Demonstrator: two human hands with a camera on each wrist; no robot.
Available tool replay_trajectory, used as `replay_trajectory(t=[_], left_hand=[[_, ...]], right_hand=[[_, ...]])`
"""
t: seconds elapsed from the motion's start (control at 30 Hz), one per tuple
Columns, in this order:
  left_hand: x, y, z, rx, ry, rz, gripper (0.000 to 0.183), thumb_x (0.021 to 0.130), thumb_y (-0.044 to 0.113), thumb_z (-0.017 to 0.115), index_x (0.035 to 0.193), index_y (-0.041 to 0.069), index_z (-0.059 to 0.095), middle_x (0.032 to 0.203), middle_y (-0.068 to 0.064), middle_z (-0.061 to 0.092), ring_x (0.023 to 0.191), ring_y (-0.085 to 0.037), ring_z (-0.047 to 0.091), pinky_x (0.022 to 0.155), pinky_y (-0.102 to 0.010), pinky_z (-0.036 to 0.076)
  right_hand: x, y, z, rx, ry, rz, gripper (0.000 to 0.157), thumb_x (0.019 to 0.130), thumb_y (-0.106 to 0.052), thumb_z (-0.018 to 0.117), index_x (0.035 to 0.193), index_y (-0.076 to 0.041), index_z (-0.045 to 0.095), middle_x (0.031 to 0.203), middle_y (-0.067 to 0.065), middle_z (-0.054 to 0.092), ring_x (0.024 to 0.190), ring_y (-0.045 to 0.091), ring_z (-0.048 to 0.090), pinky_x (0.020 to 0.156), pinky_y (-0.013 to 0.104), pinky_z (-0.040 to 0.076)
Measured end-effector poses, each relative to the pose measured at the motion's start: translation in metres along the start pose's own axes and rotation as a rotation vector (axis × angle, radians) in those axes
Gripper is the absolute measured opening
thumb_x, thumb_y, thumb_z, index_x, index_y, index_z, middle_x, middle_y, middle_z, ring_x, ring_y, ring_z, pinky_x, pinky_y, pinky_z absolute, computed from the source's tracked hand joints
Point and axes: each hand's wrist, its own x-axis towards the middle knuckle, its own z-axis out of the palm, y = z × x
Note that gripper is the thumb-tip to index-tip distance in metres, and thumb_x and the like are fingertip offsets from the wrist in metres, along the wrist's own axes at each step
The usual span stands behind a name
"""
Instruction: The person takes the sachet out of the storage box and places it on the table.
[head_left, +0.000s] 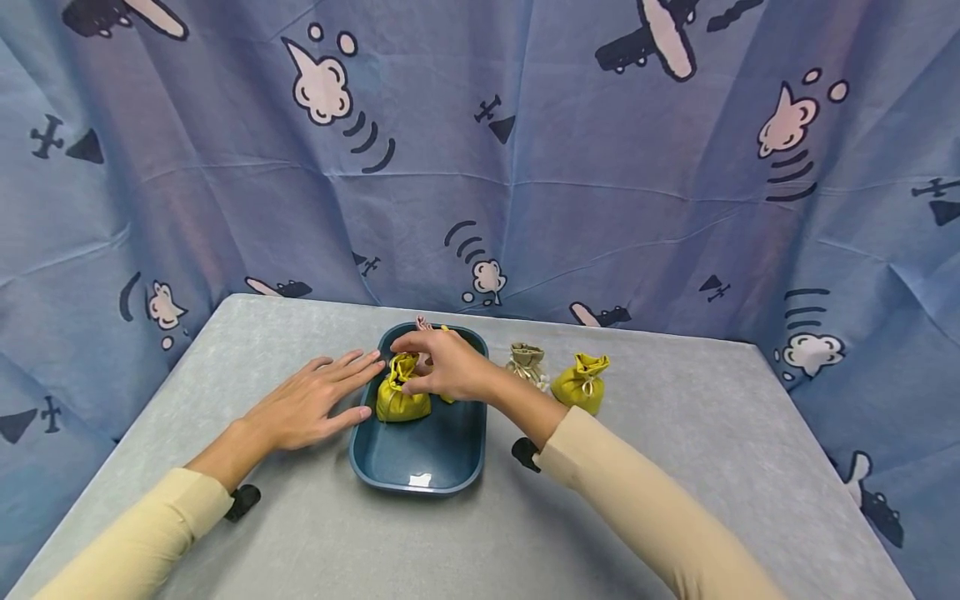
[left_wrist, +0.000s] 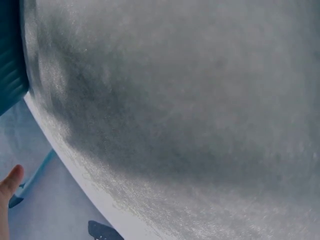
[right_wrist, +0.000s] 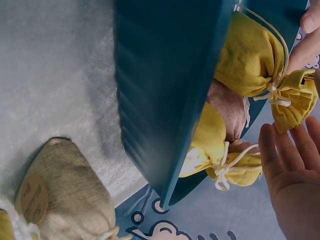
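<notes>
A yellow drawstring pouch [head_left: 401, 406] stands upright in the blue tray [head_left: 427, 458], at its left side. My right hand [head_left: 459, 367] reaches over the tray, thumb and fingers spread loosely around the pouch's neck. In the right wrist view the fingertips [right_wrist: 287, 145] lie right beside the gathered top, uncurled. Behind that pouch are a pinkish-brown pouch [right_wrist: 227, 107] and another yellow pouch [right_wrist: 207, 132], mostly covered by my right hand in the head view. My left hand [head_left: 322, 400] is spread flat, its fingertips at the tray's left rim.
Right of the tray on the grey table [head_left: 675, 467] stand a beige pouch [head_left: 527, 360] with a round tag and a yellow pouch [head_left: 581, 385]. A blue patterned curtain [head_left: 450, 125] hangs behind the table's far edge.
</notes>
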Motion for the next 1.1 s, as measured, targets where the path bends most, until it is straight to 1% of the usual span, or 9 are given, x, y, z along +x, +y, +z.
replay_trajectory(t=[0.07, 0.17, 0.3, 0.4, 0.57, 0.7, 0.9, 1.1], left_hand=[[0.0001, 0.0000, 0.0000, 0.001, -0.003, -0.001, 0.067, 0.102, 0.053, 0.048, 0.158, 0.020, 0.031, 0.163, 0.001, 0.028, 0.147, -0.028, 0.029, 0.112, -0.058, 0.028], [0.0002, 0.0004, -0.0002, -0.002, -0.005, -0.004, 0.067, 0.102, 0.052, 0.048, 0.158, 0.020, 0.031, 0.163, 0.002, 0.027, 0.148, -0.027, 0.028, 0.112, -0.057, 0.028], [0.0005, 0.0015, -0.0012, -0.011, -0.008, -0.008, 0.067, 0.102, 0.052, 0.049, 0.158, 0.020, 0.031, 0.163, 0.002, 0.027, 0.148, -0.026, 0.028, 0.113, -0.057, 0.027], [0.0008, 0.0016, -0.0013, -0.010, -0.007, -0.009, 0.067, 0.101, 0.052, 0.049, 0.158, 0.020, 0.031, 0.162, 0.001, 0.028, 0.148, -0.026, 0.028, 0.112, -0.057, 0.028], [0.0006, 0.0008, -0.0006, -0.007, -0.006, -0.008, 0.068, 0.101, 0.053, 0.048, 0.158, 0.019, 0.031, 0.162, 0.000, 0.028, 0.148, -0.026, 0.028, 0.112, -0.057, 0.028], [0.0004, 0.0005, -0.0007, -0.006, -0.005, -0.007, 0.068, 0.101, 0.053, 0.048, 0.158, 0.021, 0.030, 0.163, 0.001, 0.027, 0.148, -0.026, 0.028, 0.112, -0.057, 0.028], [0.0007, 0.0013, -0.0011, -0.008, -0.007, -0.009, 0.068, 0.101, 0.052, 0.049, 0.159, 0.021, 0.029, 0.163, 0.002, 0.026, 0.148, -0.026, 0.028, 0.112, -0.057, 0.028], [0.0004, 0.0012, -0.0002, -0.001, -0.005, -0.008, 0.068, 0.101, 0.053, 0.048, 0.158, 0.021, 0.030, 0.163, 0.001, 0.027, 0.148, -0.027, 0.029, 0.112, -0.057, 0.029]], right_hand=[[0.0023, -0.0006, 0.0012, 0.003, -0.016, 0.001, 0.054, 0.084, -0.009, 0.080, 0.133, 0.001, 0.060, 0.135, 0.011, 0.062, 0.126, 0.022, 0.057, 0.102, 0.040, 0.048], [0.0050, -0.0013, 0.0024, 0.001, -0.033, 0.009, 0.052, 0.085, -0.007, 0.080, 0.132, 0.001, 0.061, 0.134, 0.012, 0.063, 0.122, 0.021, 0.059, 0.099, 0.039, 0.050], [0.0082, -0.0015, 0.0036, -0.034, -0.040, 0.013, 0.051, 0.085, -0.008, 0.080, 0.132, 0.000, 0.061, 0.133, 0.011, 0.064, 0.114, 0.020, 0.064, 0.095, 0.035, 0.052], [0.0099, -0.0019, 0.0044, -0.062, -0.046, 0.011, 0.051, 0.085, -0.008, 0.080, 0.132, -0.001, 0.061, 0.133, 0.010, 0.064, 0.111, 0.020, 0.065, 0.094, 0.032, 0.052], [0.0105, -0.0030, 0.0062, -0.078, -0.071, 0.026, 0.048, 0.087, -0.007, 0.077, 0.132, -0.002, 0.062, 0.132, 0.009, 0.064, 0.117, 0.018, 0.062, 0.095, 0.027, 0.051], [0.0102, -0.0028, 0.0066, -0.086, -0.074, 0.021, 0.042, 0.088, -0.003, 0.075, 0.129, -0.002, 0.065, 0.129, 0.009, 0.066, 0.116, 0.018, 0.062, 0.098, 0.027, 0.049], [0.0075, -0.0039, 0.0056, -0.067, -0.057, 0.014, 0.033, 0.089, 0.003, 0.072, 0.121, 0.001, 0.068, 0.122, 0.010, 0.069, 0.115, 0.020, 0.065, 0.095, 0.028, 0.051], [0.0052, -0.0039, 0.0052, -0.030, -0.044, 0.017, 0.030, 0.089, 0.004, 0.070, 0.119, 0.001, 0.069, 0.120, 0.010, 0.070, 0.112, 0.021, 0.067, 0.091, 0.027, 0.053]])
